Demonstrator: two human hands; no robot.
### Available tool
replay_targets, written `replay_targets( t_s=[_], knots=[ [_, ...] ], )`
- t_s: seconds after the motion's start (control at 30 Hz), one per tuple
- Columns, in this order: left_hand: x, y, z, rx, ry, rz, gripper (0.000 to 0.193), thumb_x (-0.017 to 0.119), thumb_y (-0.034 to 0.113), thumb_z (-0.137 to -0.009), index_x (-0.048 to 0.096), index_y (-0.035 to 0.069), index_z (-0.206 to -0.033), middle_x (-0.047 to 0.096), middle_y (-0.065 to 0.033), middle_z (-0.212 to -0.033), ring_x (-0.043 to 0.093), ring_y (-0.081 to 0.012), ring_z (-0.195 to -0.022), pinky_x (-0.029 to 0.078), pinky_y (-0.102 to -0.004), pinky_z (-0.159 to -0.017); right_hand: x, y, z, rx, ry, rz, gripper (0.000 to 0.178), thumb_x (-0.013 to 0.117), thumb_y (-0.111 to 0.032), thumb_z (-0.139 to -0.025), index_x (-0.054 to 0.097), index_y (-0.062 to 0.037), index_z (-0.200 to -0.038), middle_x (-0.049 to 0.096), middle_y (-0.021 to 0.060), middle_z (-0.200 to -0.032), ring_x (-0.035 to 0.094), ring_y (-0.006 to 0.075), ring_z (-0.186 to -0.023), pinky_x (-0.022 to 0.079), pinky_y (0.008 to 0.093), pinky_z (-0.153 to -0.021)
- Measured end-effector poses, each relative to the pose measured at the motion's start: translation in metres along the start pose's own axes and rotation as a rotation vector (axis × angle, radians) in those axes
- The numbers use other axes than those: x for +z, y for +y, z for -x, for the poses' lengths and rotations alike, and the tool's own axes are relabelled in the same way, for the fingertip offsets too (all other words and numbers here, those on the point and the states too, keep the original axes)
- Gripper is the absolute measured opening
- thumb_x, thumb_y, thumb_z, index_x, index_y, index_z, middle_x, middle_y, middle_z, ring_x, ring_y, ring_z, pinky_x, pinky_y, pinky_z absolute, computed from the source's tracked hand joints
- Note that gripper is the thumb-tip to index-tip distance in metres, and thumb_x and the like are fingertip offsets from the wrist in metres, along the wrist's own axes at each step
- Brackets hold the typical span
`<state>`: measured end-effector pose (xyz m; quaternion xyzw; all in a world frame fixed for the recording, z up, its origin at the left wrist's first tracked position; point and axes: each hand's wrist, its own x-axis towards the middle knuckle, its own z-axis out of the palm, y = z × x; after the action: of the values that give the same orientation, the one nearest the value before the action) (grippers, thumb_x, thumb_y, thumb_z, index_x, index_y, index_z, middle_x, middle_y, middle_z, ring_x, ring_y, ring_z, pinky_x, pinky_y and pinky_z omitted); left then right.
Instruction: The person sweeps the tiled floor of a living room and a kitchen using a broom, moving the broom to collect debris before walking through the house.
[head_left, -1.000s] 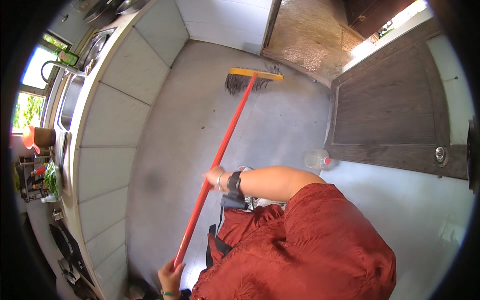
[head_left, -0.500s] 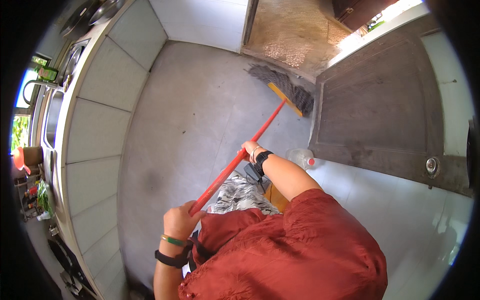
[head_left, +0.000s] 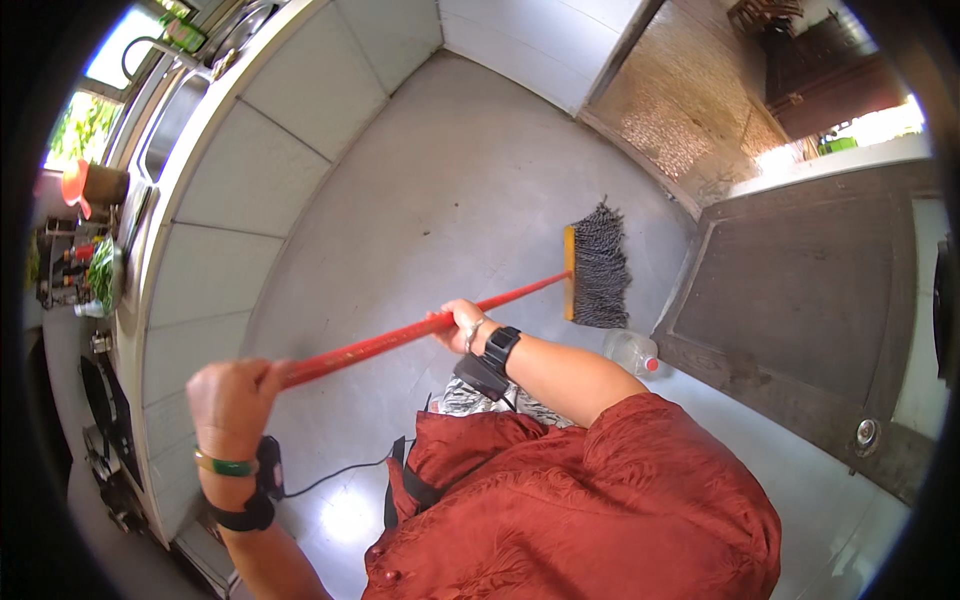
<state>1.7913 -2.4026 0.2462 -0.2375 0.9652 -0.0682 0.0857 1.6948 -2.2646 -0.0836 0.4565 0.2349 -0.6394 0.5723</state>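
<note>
A mop with a red pole [head_left: 385, 336] slants across the view in both my hands. My left hand [head_left: 235, 400], with a green bangle at its wrist, is closed round the pole's upper end at the lower left. Farther along, my right hand [head_left: 462, 325] grips the pole around its middle. At the far end, a yellow bar [head_left: 570, 272] carries the grey string mop head [head_left: 601, 265], which lies on the grey floor with its strands spread to the right. A clear plastic jug [head_left: 630, 352] with a red cap lies just nearer than the strands.
A dark wooden door [head_left: 800, 300] stands open at the right, by a doorway to a brown textured floor [head_left: 690, 90]. White-tiled cabinets [head_left: 250, 170] run along the left under a counter with a sink [head_left: 172, 125]. Small dark bits [head_left: 427, 233] dot the floor.
My left hand has swung left and the pole lies flatter across the view. The mop head has come away from the doorway, nearer to me, and its strands now trail right. My view has turned.
</note>
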Motion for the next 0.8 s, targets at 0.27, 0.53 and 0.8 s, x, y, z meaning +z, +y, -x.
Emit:
replay_targets(
  t_s=[0.27, 0.53, 0.8],
  knots=[
    [-0.039, -0.034, 0.037, -0.156, 0.124, -0.111, 0.026, 0.057, 0.027, -0.065, 0.055, 0.003, -0.055, 0.047, -0.0127, -0.051, 0.045, -0.0289, -0.048, 0.033, -0.0347, -0.045, 0.097, 0.049, -0.004, 0.077, -0.154, 0.268, 0.005, 0.040, -0.008, -0.073, 0.042, -0.0052, -0.071, 0.053, 0.0051, -0.067, 0.056, 0.0156, -0.066, 0.048, 0.0299, -0.059],
    [-0.042, -0.058, 0.115, -0.420, -0.052, -0.057, 0.021, 0.055, 0.023, -0.069, 0.058, 0.003, -0.065, 0.049, -0.0123, -0.052, 0.048, -0.0269, -0.047, 0.035, -0.0327, -0.044, 0.118, 0.141, -0.016, 0.190, -0.134, 0.493, 0.006, 0.038, -0.011, -0.072, 0.040, -0.0057, -0.071, 0.052, 0.0062, -0.063, 0.057, 0.0167, -0.058, 0.050, 0.0304, -0.051],
    [-0.087, -0.024, 0.143, -0.442, -0.176, -0.337, 0.017, 0.055, 0.032, -0.072, 0.062, 0.016, -0.072, 0.057, -0.0035, -0.063, 0.052, -0.0193, -0.051, 0.039, -0.0270, -0.043, 0.137, 0.216, -0.015, 0.410, -0.251, 0.592, 0.006, 0.042, -0.014, -0.074, 0.041, -0.0078, -0.074, 0.052, 0.0044, -0.063, 0.056, 0.0163, -0.060, 0.049, 0.0323, -0.055]
  ],
)
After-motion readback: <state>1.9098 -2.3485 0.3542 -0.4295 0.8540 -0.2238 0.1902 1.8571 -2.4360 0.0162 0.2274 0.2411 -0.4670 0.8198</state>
